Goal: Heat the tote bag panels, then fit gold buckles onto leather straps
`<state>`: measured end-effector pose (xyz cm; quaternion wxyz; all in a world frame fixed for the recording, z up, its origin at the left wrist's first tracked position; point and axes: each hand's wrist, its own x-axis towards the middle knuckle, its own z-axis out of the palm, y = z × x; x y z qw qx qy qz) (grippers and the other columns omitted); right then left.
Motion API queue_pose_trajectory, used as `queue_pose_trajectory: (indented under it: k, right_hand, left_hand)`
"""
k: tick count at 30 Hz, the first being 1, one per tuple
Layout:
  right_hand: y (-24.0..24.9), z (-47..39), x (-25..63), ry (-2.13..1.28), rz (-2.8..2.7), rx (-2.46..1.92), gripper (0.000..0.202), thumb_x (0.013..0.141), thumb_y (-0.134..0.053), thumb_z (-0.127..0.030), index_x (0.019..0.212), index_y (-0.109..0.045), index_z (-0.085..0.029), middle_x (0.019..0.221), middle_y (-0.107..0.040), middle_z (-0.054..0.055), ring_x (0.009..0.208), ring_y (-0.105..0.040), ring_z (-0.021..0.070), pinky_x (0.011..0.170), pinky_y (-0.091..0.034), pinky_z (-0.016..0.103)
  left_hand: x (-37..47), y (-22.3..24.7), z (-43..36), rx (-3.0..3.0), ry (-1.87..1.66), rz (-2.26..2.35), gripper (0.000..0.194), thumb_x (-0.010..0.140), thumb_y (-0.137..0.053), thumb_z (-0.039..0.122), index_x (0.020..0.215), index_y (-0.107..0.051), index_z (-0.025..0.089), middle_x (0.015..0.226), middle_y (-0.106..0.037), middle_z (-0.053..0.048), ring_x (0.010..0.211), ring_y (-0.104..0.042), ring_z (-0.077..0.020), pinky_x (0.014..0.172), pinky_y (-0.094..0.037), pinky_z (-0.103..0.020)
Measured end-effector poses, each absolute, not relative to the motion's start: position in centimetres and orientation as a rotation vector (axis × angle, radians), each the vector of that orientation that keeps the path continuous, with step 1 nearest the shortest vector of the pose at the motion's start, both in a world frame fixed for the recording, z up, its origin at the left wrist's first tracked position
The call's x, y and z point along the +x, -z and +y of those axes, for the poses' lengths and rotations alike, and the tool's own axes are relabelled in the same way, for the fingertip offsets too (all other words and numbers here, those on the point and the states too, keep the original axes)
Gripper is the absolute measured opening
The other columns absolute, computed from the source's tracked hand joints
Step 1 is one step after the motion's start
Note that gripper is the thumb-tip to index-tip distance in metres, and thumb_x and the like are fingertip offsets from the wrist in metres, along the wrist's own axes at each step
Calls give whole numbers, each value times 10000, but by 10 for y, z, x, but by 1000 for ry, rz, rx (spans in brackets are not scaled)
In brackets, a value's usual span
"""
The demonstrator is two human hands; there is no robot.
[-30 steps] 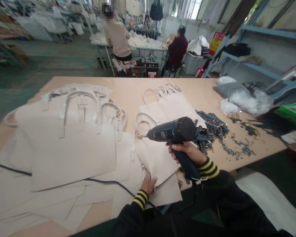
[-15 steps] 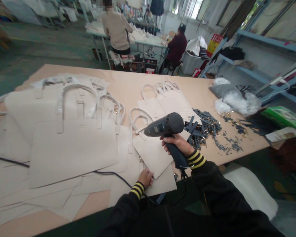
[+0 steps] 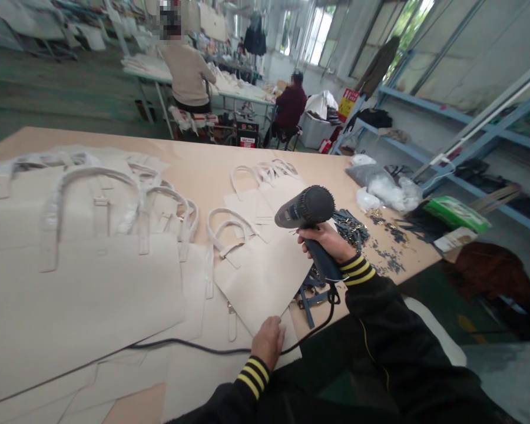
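Observation:
My right hand (image 3: 324, 240) is wrapped round the handle of a dark heat gun (image 3: 304, 207), whose nozzle points left above the table. Below it, my left hand (image 3: 269, 338) grips the lower corner of a cream bag panel (image 3: 265, 277) with its fingers closed. A looped handle (image 3: 232, 215) lies at the upper left of that panel. The gun's black cord (image 3: 189, 348) runs under my left hand and across cream pieces to the left. Large cream bags (image 3: 115, 282) with handles are piled on the left side.
Dark straps with metal parts (image 3: 351, 229) lie right of the gun on the tan table (image 3: 203, 156). Plastic bags (image 3: 386, 185) and a green package (image 3: 457, 213) are at the right. Two people sit at a far table; blue shelving (image 3: 459, 112) stands at the right.
The view has shifted right. My left hand has raised the panel's lower corner a little. The heat gun has moved right relative to the panel, exposing more dark straps beside it.

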<state>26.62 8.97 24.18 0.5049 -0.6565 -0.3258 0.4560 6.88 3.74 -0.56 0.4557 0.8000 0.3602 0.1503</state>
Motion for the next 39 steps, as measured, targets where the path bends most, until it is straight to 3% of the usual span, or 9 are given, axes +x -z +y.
queue_pose_trajectory:
  k: [4,7,12,24,32,35,39]
  right_hand:
    - [-236,87,270,-1108,-781,-1577,182,719,-621,-261,795,-552,-112,690,-578,46,500,-546,122,376,-484,219]
    - [-231,85,273,-1131,-769,-1611,173,712,-630,-250,772,-546,-112,677,-579,46,481,-541,122,368,-479,225]
    - [-220,89,277,-1274,-761,-1606,167,718,-628,-252,766,-552,-111,680,-588,60,488,-547,129,371,-475,225]
    - [-214,130,290,-1341,-727,-1606,127,758,-566,-212,742,-564,-87,658,-588,65,497,-548,126,379,-481,223]
    - [-206,163,300,-1215,-736,-1706,137,763,-597,-196,692,-532,-100,646,-592,71,479,-543,122,388,-486,228]
    - [-216,163,308,-1184,-737,-1758,144,750,-613,-199,680,-532,-102,613,-576,63,466,-536,123,372,-473,221]
    - [-235,123,303,-1407,-832,-1775,179,709,-651,-247,771,-578,-96,675,-599,78,501,-553,145,371,-467,232]
  left_hand:
    - [52,22,76,1856,-559,1221,280,759,-457,294,973,-504,119,1043,-519,-159,1081,-457,-270,960,-350,-441]
    - [38,33,107,1691,-602,1484,346,746,-471,295,1021,-462,84,1023,-519,-178,1066,-477,-289,941,-358,-489]
    - [36,37,129,1468,-510,1602,291,761,-486,291,989,-461,112,903,-587,-116,767,-621,-193,752,-499,-349]
    - [39,30,143,1336,-472,1602,223,780,-444,264,943,-495,121,924,-620,-138,916,-600,-237,849,-461,-366]
    - [36,37,151,1176,-466,1542,218,802,-405,239,937,-510,104,866,-640,-134,711,-638,-185,581,-524,-282]
    - [37,38,148,1111,-451,1508,180,802,-401,209,911,-507,111,839,-643,-116,674,-638,-162,550,-525,-257]
    - [33,33,133,1013,-397,1433,140,802,-393,212,828,-507,136,744,-652,-67,620,-640,-134,542,-526,-234]
